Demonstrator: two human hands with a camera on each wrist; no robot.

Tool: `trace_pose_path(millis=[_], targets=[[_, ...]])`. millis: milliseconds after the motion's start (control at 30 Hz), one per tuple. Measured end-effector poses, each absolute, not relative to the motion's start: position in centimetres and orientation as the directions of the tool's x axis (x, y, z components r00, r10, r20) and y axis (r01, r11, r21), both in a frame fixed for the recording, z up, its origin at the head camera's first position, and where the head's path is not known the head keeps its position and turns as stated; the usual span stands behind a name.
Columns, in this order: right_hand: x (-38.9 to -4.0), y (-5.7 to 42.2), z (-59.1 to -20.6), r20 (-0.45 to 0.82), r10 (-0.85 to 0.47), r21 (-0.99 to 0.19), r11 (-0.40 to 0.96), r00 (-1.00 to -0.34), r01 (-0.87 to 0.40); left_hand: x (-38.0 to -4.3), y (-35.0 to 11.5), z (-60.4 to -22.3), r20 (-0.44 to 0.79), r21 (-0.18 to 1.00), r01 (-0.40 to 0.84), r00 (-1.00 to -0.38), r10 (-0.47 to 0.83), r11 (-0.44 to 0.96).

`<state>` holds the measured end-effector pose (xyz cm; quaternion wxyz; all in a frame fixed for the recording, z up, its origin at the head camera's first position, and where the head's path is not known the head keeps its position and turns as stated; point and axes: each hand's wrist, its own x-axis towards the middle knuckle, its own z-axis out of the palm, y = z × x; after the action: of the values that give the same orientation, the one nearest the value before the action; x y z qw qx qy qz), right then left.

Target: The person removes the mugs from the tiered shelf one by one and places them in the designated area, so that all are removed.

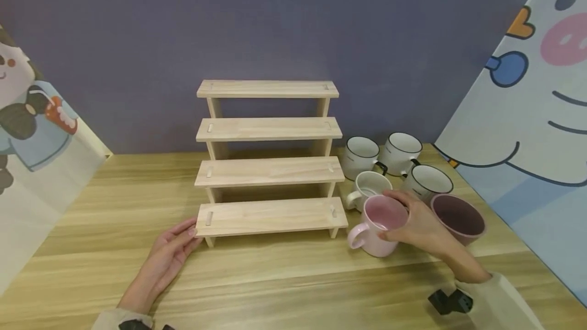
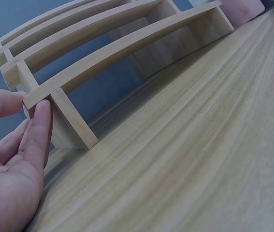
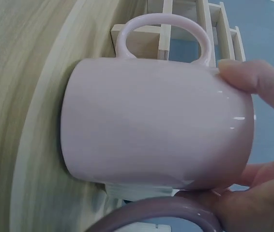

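A pale wooden four-step display rack (image 1: 270,218) stands in the middle of the table. My left hand (image 1: 167,258) pinches the left end of its lowest board, one finger underneath, as the left wrist view shows with the hand (image 2: 18,159) close up. Over on the right, my right hand (image 1: 424,220) holds a light pink mug (image 1: 378,236) near its rim, thumb on the near side and fingers on the far side. The mug's handle (image 3: 163,19) points left toward the rack. Just right of this hand is a mauve mug (image 1: 460,223), partly covered by it.
Behind the pink mug stands a small white cup (image 1: 364,195). White enamel mugs with black rims, one at the back left (image 1: 359,164), another at the back right (image 1: 399,159) and a third (image 1: 428,182) in front, crowd the rack's right side. A dark wall (image 1: 270,24) rises behind.
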<state>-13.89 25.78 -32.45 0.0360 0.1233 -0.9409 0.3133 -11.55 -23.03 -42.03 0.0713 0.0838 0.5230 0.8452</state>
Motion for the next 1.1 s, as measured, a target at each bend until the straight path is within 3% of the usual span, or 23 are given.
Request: trace_pose_path(millis=[300, 833, 1100], targets=[[-13.9, 26.3, -32.3, 0.180, -0.281, -0.539, 0.773, -0.943, -0.333, -11.5, -22.9, -41.8, 0.061, 0.908, -0.026, -0.980, 0.192, -0.418], [-14.1, 27.5, -32.0, 0.115, -0.357, -0.559, 0.748, -0.927, -0.357, -11.5, -22.8, -41.8, 0.056, 0.910, -0.028, -0.980, 0.190, -0.414], [-13.9, 28.2, -32.2, 0.161, -0.424, -0.558, 0.706, -0.891, -0.437, -11.5, -22.9, -41.9, 0.067, 0.905, -0.027, -0.976, 0.205, -0.425]])
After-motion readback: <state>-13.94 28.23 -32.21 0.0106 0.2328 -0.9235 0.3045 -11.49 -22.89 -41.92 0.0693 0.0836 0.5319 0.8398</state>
